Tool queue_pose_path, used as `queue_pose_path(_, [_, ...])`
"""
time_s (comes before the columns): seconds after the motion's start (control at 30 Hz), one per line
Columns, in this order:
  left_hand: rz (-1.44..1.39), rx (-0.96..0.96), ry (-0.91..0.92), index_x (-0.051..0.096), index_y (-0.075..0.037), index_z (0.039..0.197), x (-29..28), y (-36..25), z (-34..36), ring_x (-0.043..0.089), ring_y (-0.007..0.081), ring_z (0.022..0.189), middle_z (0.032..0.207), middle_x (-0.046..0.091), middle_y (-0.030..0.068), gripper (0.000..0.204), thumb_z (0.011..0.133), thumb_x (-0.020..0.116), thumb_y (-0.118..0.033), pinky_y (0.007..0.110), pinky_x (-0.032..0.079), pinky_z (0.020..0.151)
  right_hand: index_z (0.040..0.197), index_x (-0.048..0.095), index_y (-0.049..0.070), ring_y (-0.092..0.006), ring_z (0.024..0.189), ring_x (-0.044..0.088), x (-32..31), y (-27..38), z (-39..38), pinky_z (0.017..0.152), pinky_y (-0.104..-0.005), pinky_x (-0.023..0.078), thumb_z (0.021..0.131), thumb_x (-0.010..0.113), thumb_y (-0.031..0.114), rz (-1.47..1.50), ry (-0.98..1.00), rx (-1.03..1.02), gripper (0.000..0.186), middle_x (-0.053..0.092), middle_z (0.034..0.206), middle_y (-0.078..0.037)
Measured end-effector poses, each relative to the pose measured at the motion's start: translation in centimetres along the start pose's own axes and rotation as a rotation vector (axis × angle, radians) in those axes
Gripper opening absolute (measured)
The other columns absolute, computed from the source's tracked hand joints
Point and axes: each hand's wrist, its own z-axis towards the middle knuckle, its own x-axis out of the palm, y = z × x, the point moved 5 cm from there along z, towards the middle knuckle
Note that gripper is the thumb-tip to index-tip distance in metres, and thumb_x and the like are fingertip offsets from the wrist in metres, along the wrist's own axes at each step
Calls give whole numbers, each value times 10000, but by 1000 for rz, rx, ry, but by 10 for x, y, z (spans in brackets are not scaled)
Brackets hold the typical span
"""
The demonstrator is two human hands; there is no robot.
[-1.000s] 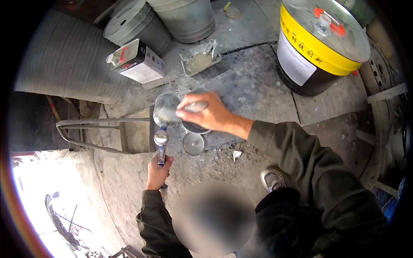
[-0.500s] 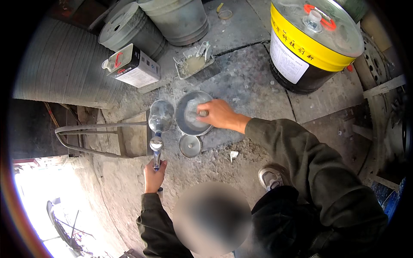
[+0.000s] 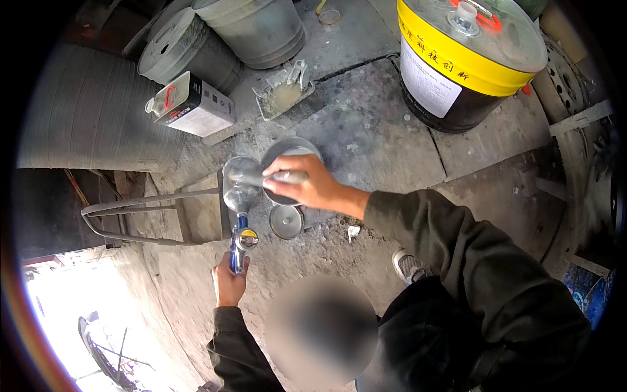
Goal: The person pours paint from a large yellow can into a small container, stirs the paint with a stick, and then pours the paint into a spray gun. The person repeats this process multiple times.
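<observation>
My left hand (image 3: 228,282) is closed round the handle of a blue and silver spray gun (image 3: 240,238). A clear, round-bottomed cup (image 3: 239,201) is fixed on the gun's far end. My right hand (image 3: 311,183) grips what looks like a paintbrush (image 3: 290,176); its front end is blurred and lies over the cup, and I cannot tell whether it touches or goes inside. Beneath my right hand stands a round metal bowl (image 3: 290,145), partly covered by the hand. Close to the bowl's near side lies a small round metal lid or dish (image 3: 286,222).
A rectangular metal can (image 3: 199,108), a dirty tray (image 3: 285,98) and large grey drums (image 3: 251,32) stand at the back left. A yellow and black drum (image 3: 470,65) is at the back right. A metal frame (image 3: 153,196) lies left of the gun. My shoe (image 3: 408,266) shows below.
My right hand has come out of the bowl and moved left with the brush to the clear cup. The spray gun has turned in my left hand. The whole view has shifted slightly.
</observation>
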Motion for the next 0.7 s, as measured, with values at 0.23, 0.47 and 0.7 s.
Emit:
queue_pose_path(0.23, [2,-1,13,573,-3,826,-5,16,-10,572,374,570,631,572,190,225,832,721,-173,392,450,544,936,690,56,-85,656,617,-9,-16,9,593,-244,468,895,715,174,144,142,355,127,684,772,-24])
queue_pose_path(0.47, [56,65,-16,570,-3,849,-8,8,-6,559,381,567,630,562,197,184,827,689,-142,388,435,533,891,696,57,-293,646,658,-34,-66,0,620,-384,490,851,734,315,-442,184,332,263,673,693,-125])
queue_pose_path(0.7, [208,53,5,587,5,871,-15,9,-2,619,458,752,778,624,257,142,766,661,-55,475,486,626,889,709,56,-235,715,684,-30,-33,7,645,-341,505,849,702,224,-337,223,299,173,704,794,-120])
